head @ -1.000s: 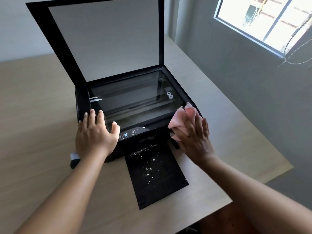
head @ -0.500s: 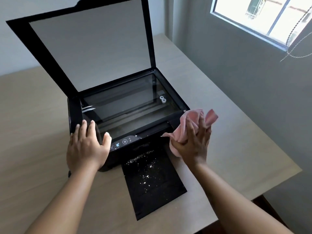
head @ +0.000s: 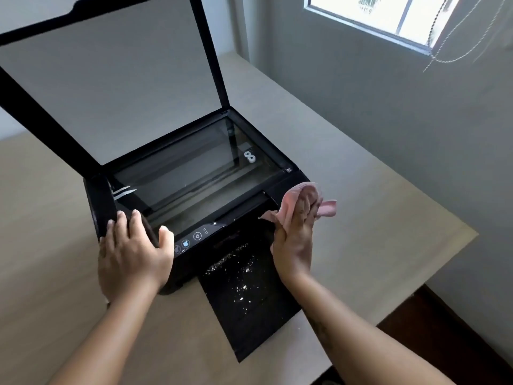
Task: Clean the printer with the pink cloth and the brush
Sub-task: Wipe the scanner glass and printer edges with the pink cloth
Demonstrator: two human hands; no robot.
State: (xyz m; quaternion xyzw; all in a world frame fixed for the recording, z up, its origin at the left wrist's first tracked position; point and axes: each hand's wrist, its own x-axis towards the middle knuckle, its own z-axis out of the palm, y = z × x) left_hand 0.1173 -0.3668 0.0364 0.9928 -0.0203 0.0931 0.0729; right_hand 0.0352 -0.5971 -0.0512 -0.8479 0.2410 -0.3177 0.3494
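Head cam: fingers of the right hand (head: pixel 294 243) are wrapped around the pink cloth (head: pixel 305 194), right by the printer (head: pixel 101 207)'s front right corner. Left hand (head: pixel 133 254) lies flat on the front left corner, fingers straight. Lid (head: pixel 111 93) up, white crumbs on the tray (head: pixel 258 323).

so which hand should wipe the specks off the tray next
Right. The right hand holds the cloth beside the speckled tray; the left hand rests on the printer.
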